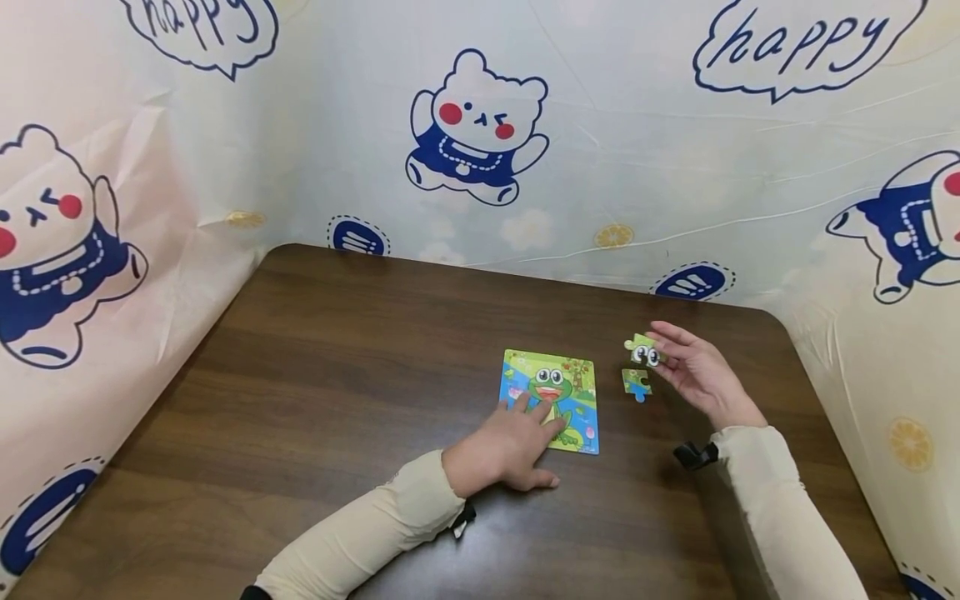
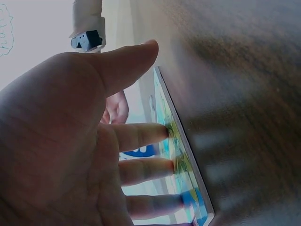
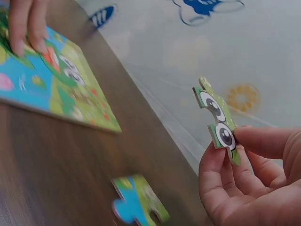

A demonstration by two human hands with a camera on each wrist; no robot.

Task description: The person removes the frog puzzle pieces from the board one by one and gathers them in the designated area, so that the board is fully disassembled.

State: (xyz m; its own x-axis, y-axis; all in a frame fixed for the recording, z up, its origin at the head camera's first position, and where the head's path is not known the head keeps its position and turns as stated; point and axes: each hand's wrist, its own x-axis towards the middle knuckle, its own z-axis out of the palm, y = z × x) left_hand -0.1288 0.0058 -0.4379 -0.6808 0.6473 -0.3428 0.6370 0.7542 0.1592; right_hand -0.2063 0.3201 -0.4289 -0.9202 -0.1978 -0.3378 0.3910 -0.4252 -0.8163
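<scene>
A square frog puzzle board [image 1: 581, 392] lies on the brown table. My left hand [image 1: 519, 442] rests on its lower part with spread fingers, the fingertips on the picture and the thumb out over the wood. To the right of the board my right hand [image 1: 701, 371] pinches a green puzzle piece [image 3: 218, 115] printed with the frog's two eyes, between thumb and fingers, raised above the table. Below that hand a second puzzle piece [image 3: 138, 200], blue and green with a rounded tab, lies on the table.
The dark wooden tabletop [image 1: 315, 375] is bordered at the back and sides by a pale fabric backdrop [image 1: 622, 150] with printed bears and lettering. A black strap [image 1: 696, 455] hangs at the right sleeve's cuff.
</scene>
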